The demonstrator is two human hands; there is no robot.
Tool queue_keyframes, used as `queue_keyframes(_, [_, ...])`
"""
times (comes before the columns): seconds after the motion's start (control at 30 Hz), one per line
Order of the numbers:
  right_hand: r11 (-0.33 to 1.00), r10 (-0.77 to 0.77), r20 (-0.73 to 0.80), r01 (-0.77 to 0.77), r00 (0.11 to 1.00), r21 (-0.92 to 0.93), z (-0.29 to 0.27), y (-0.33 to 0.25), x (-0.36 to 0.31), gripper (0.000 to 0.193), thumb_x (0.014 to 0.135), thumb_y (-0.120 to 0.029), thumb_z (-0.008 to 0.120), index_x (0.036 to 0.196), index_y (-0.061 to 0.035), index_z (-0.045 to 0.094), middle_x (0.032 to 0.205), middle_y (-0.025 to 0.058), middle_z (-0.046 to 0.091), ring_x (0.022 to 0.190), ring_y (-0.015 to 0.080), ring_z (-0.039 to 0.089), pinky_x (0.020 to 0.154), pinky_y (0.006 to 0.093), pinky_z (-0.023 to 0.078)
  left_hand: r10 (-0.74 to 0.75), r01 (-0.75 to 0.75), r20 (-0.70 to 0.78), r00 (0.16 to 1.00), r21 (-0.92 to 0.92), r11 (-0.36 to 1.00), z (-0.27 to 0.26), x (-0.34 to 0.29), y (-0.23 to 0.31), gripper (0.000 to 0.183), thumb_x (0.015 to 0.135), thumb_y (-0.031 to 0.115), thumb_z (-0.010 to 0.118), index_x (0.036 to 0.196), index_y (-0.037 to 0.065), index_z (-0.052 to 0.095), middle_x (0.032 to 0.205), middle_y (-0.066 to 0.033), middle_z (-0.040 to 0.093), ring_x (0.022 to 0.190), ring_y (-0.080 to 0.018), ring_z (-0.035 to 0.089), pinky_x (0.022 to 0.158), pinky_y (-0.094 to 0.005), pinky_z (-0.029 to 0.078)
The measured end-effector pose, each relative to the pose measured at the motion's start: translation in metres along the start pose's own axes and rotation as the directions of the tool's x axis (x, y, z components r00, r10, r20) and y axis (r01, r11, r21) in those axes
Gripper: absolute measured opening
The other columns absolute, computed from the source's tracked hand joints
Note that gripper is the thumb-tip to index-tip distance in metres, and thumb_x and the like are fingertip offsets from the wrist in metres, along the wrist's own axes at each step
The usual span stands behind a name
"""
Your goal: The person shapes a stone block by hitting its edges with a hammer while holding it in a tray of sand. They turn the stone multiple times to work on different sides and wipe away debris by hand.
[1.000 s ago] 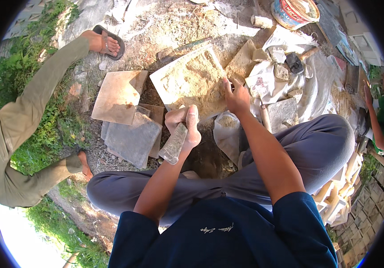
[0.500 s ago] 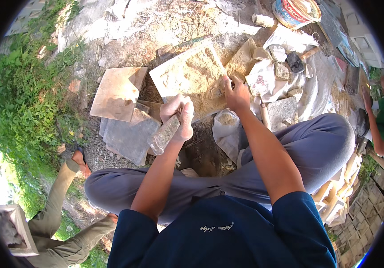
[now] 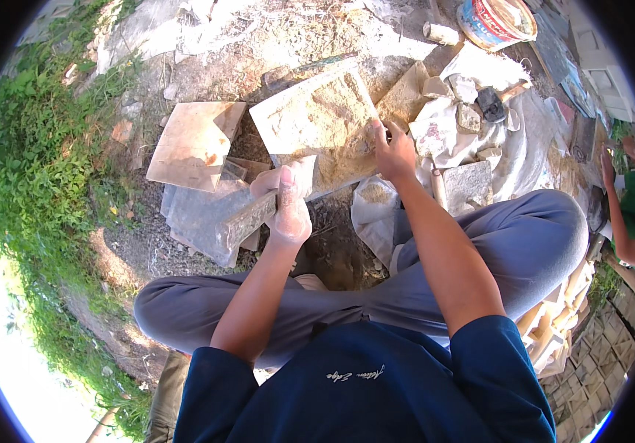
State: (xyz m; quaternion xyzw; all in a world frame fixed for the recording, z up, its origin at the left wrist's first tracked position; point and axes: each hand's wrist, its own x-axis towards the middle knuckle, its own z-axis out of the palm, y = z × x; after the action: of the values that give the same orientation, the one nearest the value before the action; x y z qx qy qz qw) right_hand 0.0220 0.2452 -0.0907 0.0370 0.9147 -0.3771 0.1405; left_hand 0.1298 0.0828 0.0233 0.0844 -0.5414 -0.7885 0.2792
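My left hand is closed round a grey, stone-like block, its near end sticking out to the lower left. A pale sunlit piece shows on the hand's far side; I cannot tell if it belongs to the block. In front lies a flat pale slab, its top spread with yellowish sand. The left fist is at the slab's near edge. My right hand grips the slab's right edge with curled fingers; its underside is hidden. Whitish dust coats the left hand and wrist.
Left of the slab lie a square tile and stacked grey slabs. On the right are a black-headed hammer, stone pieces and a white sheet. A bucket stands far right. Another person's arm shows at right.
My left hand has turned and shifted slightly left, and the block now lies flatter, pointing lower left. My right hand stays at the slab's edge. The person at lower left has mostly left view.
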Motion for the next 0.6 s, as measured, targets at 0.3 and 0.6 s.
queue_keyframes(0.3, [0.998,-0.034,-0.049,0.031,0.998,-0.056,0.003,0.002,-0.001,0.061,0.096,-0.059,0.045,0.120,-0.0071,0.066,0.101,0.0243,0.070,0.099,0.0408,0.066,0.088,0.0472,0.050,-0.007,0.014,0.026,1.000,-0.291,0.957,0.001,-0.004,0.015,0.034,0.101,0.021,0.054,0.072,0.005,0.046,0.055,-0.0011,0.042,0.052,-0.0101,0.037,0.051,-0.0308,0.028])
queue_keyframes(0.6, [1.000,-0.001,-0.001,0.001,1.000,-0.015,0.000,0.000,-0.001,0.062,0.096,-0.060,0.044,0.120,-0.0077,0.067,0.102,0.0242,0.070,0.099,0.0405,0.066,0.088,0.0472,0.050,0.035,-0.021,0.093,0.995,-0.149,0.989,0.006,-0.002,0.008,0.049,0.100,0.022,0.056,0.058,0.002,0.043,0.053,-0.0042,0.045,0.049,-0.0101,0.041,0.051,-0.0306,0.037])
